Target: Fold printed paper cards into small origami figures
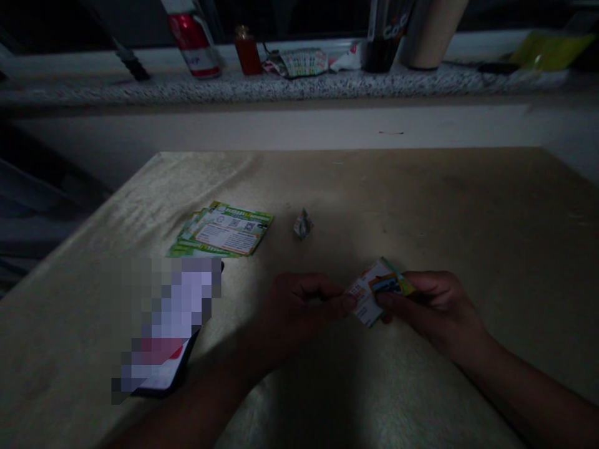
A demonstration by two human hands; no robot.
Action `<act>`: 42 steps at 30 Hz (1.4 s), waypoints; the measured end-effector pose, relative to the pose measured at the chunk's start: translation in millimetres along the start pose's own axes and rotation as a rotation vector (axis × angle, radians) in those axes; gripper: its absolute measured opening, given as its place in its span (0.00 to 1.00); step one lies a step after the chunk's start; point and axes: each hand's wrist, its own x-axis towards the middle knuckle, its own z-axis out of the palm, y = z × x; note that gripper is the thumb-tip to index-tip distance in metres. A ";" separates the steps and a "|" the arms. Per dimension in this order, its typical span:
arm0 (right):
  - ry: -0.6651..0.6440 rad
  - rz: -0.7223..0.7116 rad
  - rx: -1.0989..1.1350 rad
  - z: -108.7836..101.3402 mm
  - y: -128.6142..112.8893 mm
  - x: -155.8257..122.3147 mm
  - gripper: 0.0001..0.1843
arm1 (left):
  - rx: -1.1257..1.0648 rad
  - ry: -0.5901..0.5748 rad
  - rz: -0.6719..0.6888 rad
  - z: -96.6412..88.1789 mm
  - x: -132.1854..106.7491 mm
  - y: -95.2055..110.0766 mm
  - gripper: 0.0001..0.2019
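Observation:
Both my hands hold one small folded printed leaflet [377, 290] just above the beige table [421, 206]. My left hand [304, 305] pinches its left edge with curled fingers. My right hand [433, 308] grips its right side, fingers closed over it. A fanned stack of green and white leaflets [224, 231] lies on the table to the upper left. A small folded paper piece [303, 224] stands between the stack and my hands.
A phone with a lit, blurred screen [166, 330] lies at the left near my left forearm. Behind the table a speckled ledge [281, 84] carries a red can [194, 40], a small red bottle [247, 53], loose leaflets [304, 62] and a cup [430, 31].

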 end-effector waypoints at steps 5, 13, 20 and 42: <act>-0.055 0.038 0.050 -2.1 2.4 0.1 0.04 | -0.147 -0.103 -0.034 -3.5 1.4 1.8 0.08; -0.126 0.054 0.091 -6.0 6.1 1.1 0.02 | -0.240 -0.146 -0.132 -4.8 8.4 -0.7 0.07; -0.115 0.053 0.086 -5.4 5.6 1.1 0.03 | -0.220 -0.146 -0.128 -8.6 5.5 0.6 0.07; -0.190 0.097 0.144 -2.4 7.7 -0.1 0.04 | -0.381 -0.285 -0.175 -12.0 6.9 -5.1 0.05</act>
